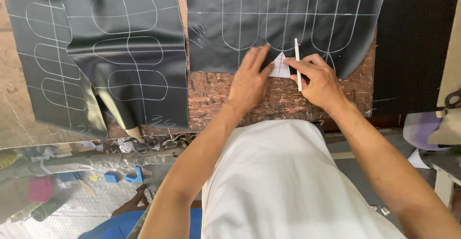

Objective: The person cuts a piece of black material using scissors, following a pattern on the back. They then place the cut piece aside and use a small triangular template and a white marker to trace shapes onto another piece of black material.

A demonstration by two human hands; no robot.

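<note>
Pinning the paper template [280, 67] flat on the black leather [288, 23], the open left hand [249, 78] steadies it; the right hand [319, 80] grips a white marking pencil [297, 63] at its edge.

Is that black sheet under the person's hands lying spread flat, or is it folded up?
Spread flat: the black sheet lies open on the table, its white outlines fully showing.

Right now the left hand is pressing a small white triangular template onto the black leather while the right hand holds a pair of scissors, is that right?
Not quite: the head view shows the right hand holding a thin white marking pencil, not scissors. The left hand does press the white triangular template onto the black leather.
</note>
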